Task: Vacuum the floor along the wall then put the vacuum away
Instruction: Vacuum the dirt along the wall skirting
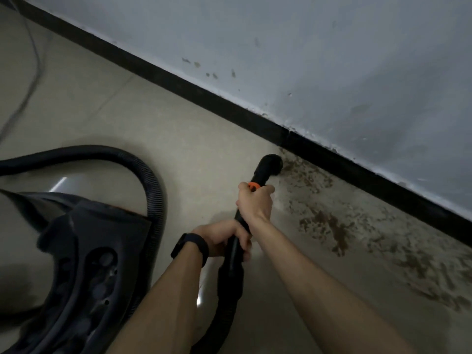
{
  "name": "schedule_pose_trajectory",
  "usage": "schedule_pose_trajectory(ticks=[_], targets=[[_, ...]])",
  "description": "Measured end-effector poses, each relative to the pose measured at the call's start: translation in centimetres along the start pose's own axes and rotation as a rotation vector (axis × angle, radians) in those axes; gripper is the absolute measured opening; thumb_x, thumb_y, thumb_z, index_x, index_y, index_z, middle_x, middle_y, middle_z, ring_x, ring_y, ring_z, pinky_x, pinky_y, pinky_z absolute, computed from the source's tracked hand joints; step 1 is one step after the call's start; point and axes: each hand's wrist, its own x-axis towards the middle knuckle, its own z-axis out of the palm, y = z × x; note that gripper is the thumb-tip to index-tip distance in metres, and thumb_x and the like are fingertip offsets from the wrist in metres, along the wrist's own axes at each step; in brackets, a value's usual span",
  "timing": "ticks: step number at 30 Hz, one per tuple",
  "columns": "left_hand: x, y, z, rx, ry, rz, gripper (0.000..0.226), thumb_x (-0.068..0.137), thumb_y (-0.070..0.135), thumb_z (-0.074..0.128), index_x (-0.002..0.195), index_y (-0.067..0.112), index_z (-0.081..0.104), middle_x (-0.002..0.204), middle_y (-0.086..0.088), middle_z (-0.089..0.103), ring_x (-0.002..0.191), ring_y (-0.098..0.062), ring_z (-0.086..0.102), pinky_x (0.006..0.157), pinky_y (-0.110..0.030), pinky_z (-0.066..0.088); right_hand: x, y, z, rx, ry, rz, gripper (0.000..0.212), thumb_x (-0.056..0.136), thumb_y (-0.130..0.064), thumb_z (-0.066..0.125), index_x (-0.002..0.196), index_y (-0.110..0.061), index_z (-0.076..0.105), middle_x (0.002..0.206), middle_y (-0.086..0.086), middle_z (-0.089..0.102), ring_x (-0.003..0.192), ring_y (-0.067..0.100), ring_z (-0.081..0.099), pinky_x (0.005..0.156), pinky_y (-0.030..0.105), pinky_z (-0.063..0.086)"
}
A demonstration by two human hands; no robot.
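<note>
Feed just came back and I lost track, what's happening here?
A person grips the vacuum tube with both hands, right hand near the orange ring, left hand lower. The nozzle sits at the edge of brown dirt beside the black skirting board; most of the dirt is not yet picked up. The vacuum body stands on the floor at left.

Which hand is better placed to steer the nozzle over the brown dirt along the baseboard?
Probably the right hand: it grips the wand just behind the nozzle, nearest the brown dirt. The left hand grips further back.
</note>
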Motion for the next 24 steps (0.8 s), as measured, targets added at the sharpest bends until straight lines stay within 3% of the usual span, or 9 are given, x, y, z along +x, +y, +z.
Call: schedule_pose_trajectory(ticks=[3, 5, 8, 11, 13, 16, 24], targets=[[-0.4, 0.5, 0.0, -0.135, -0.039, 0.077, 0.015, 0.057, -0.006, 0.051, 0.062, 0.008, 0.048, 0.064, -0.011, 0.051, 0.057, -0.027, 0.055, 0.069, -0.037, 0.055, 0.2, -0.8, -0.7, 0.428, -0.150, 0.134, 0.043, 0.089, -0.014, 0.068, 0.118, -0.011, 0.036, 0.082, 0.014, 0.067, 0.057, 0.020, 0.069, 0.053, 0.030, 0.055], [-1.5, 0.7, 0.6, -0.170, -0.059, 0.078, 0.016, 0.057, -0.006, 0.052, 0.061, 0.008, 0.049, 0.064, -0.012, 0.049, 0.058, -0.027, 0.054, 0.072, -0.039, 0.053, -0.3, -1.7, -1.2, 0.520, -0.250, 0.210, 0.039, 0.088, -0.007, 0.066, 0.116, -0.009, 0.039, 0.076, 0.013, 0.063, 0.050, 0.020, 0.065, 0.050, 0.032, 0.054], [-2.2, 0.9, 1.8, -0.183, -0.063, 0.029, 0.017, 0.059, -0.007, 0.054, 0.061, 0.009, 0.049, 0.066, -0.012, 0.050, 0.061, -0.028, 0.056, 0.078, -0.041, 0.051, -0.7, -2.2, -1.9, 0.449, -0.299, 0.188, 0.029, 0.089, -0.006, 0.061, 0.108, -0.011, 0.039, 0.068, 0.007, 0.053, 0.041, 0.018, 0.052, 0.043, 0.028, 0.046], [-1.1, 0.6, 2.7, -0.132, -0.037, -0.004, 0.014, 0.065, -0.002, 0.062, 0.061, 0.010, 0.059, 0.073, -0.011, 0.060, 0.073, -0.030, 0.064, 0.087, -0.042, 0.050, 0.3, -1.6, -2.0, 0.342, -0.320, 0.122, 0.030, 0.086, -0.007, 0.064, 0.111, -0.009, 0.046, 0.067, 0.006, 0.053, 0.042, 0.019, 0.051, 0.043, 0.029, 0.045], [-0.1, 0.1, 2.6, -0.051, 0.037, -0.016, 0.004, 0.076, 0.007, 0.068, 0.078, 0.011, 0.068, 0.087, -0.009, 0.072, 0.089, -0.030, 0.070, 0.088, -0.039, 0.054, 1.6, -1.1, -1.8, 0.327, -0.333, 0.102, 0.026, 0.086, -0.004, 0.063, 0.105, -0.010, 0.046, 0.068, 0.006, 0.052, 0.043, 0.019, 0.051, 0.043, 0.029, 0.046], [0.6, -0.7, 2.7, 0.025, 0.111, -0.019, 0.014, 0.084, 0.025, 0.073, 0.094, 0.016, 0.072, 0.102, -0.002, 0.075, 0.109, -0.025, 0.068, 0.084, -0.035, 0.055, 2.9, -1.2, -2.0, 0.319, -0.333, 0.095, 0.024, 0.085, -0.003, 0.061, 0.102, -0.010, 0.046, 0.069, 0.007, 0.053, 0.044, 0.019, 0.051, 0.044, 0.029, 0.046], [0.4, 1.1, 2.6, 0.120, 0.096, 0.003, 0.017, 0.079, 0.009, 0.077, 0.089, 0.015, 0.065, 0.104, -0.010, 0.072, 0.115, -0.030, 0.066, 0.091, -0.043, 0.056, 3.8, -2.6, -1.4, 0.262, -0.329, 0.118, 0.030, 0.087, -0.006, 0.064, 0.110, -0.009, 0.046, 0.074, 0.009, 0.055, 0.045, 0.018, 0.056, 0.047, 0.030, 0.048]])
